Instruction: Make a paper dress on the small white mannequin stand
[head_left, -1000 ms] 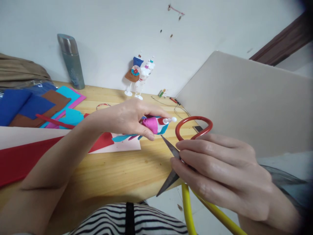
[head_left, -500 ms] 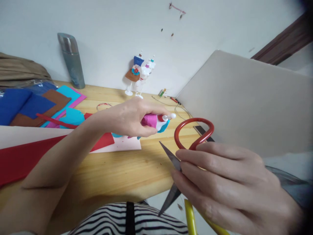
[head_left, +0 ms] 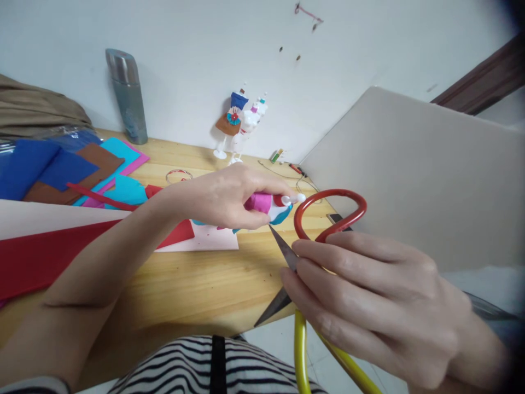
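Observation:
My left hand (head_left: 223, 194) is closed around a small white figure wrapped in magenta cloth (head_left: 261, 203), with red and turquoise pieces on it. The figure lies tilted, its white knobbed end sticking out past my fingers to the right. My right hand (head_left: 369, 298) grips a pair of scissors (head_left: 283, 246) with one red and one yellow handle. Their blades are spread apart. The upper blade's tip is close to my left fingertips and the turquoise piece; whether it touches, I cannot tell. Most of the figure is hidden by my left hand.
Similar small dressed figures (head_left: 228, 125) stand against the wall. Blue, brown, turquoise and pink sheets (head_left: 92, 160) lie at the left, with a long red piece (head_left: 61, 251) nearer. A grey flask (head_left: 129, 104) stands behind them. A laptop lid (head_left: 414, 180) blocks the right.
The scissors have moved up and left, closer to my left hand, and their blades look more widely spread. My left hand still holds the figure. The whole view has shifted slightly.

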A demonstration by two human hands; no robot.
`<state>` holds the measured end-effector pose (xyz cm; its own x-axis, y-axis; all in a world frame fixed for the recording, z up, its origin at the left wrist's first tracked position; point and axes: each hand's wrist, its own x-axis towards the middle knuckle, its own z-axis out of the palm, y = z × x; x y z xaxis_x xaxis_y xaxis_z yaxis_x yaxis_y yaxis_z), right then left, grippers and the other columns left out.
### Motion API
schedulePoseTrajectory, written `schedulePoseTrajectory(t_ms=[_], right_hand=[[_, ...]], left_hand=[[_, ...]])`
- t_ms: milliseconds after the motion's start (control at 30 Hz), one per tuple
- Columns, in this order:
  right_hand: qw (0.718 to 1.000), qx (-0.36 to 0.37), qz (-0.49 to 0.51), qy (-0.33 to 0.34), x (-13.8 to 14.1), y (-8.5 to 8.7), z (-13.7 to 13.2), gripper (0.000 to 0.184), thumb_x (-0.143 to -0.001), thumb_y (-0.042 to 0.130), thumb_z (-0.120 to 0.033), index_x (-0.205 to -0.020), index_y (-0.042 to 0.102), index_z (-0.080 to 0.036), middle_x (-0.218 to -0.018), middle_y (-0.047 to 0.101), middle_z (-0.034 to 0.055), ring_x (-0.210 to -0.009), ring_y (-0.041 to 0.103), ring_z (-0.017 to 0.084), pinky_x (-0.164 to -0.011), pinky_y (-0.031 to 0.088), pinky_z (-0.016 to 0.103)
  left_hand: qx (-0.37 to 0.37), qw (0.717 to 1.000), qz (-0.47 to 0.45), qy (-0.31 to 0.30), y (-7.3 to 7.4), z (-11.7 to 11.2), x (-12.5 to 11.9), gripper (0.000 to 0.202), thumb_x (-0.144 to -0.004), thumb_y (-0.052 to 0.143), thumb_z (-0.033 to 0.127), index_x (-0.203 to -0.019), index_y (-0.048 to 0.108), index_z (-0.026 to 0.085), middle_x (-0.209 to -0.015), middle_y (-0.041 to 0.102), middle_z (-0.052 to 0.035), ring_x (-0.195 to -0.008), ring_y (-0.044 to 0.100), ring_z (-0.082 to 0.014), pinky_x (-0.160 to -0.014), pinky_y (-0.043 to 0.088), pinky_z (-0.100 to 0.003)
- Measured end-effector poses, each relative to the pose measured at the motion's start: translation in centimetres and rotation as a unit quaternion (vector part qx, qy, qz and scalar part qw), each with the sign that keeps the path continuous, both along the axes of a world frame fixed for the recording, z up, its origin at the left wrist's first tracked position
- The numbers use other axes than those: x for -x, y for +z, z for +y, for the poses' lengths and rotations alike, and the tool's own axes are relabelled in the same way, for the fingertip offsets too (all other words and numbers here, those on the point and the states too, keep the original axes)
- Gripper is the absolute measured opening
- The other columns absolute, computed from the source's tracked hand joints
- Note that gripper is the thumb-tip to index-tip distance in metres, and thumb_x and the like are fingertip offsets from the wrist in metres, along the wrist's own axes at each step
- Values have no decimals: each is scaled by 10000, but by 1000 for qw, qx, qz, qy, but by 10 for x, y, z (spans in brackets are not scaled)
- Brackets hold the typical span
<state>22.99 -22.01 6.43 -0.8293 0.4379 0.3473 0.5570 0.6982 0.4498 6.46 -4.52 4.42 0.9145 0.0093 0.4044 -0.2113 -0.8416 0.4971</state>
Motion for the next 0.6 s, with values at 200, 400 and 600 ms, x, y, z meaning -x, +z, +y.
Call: schedulePoseTrajectory(t_ms=[200,400,600], right_hand=[[999,7,-38,-22,-4,2,-8,249,-970,482,-101,-904,711,-174,-926,683,51,-988,657,195,-647,518,351],[996,35,-63,-47,-1,10,-7,203,-947,482,-62,-947,675,-123,-915,681,77,-914,660,174,-663,518,336],[996,40,-69,-30,0,8,-5,148,-947,497,-105,-988,640,-115,-908,658,94,-887,658,187,-690,523,329]], left_hand=[[15,1000,-2,-16,-3,2,-3,321,-848,476,116,-1079,699,114,-847,615,-18,-676,433,-105,-637,371,-232],[16,999,-22,-28,-5,3,-3,420,-848,505,100,-1225,688,106,-846,625,0,-677,444,-97,-654,382,-212],[4,1000,-10,-23,-4,2,0,408,-881,497,115,-1244,683,105,-873,634,-3,-706,460,-99,-678,388,-207]])
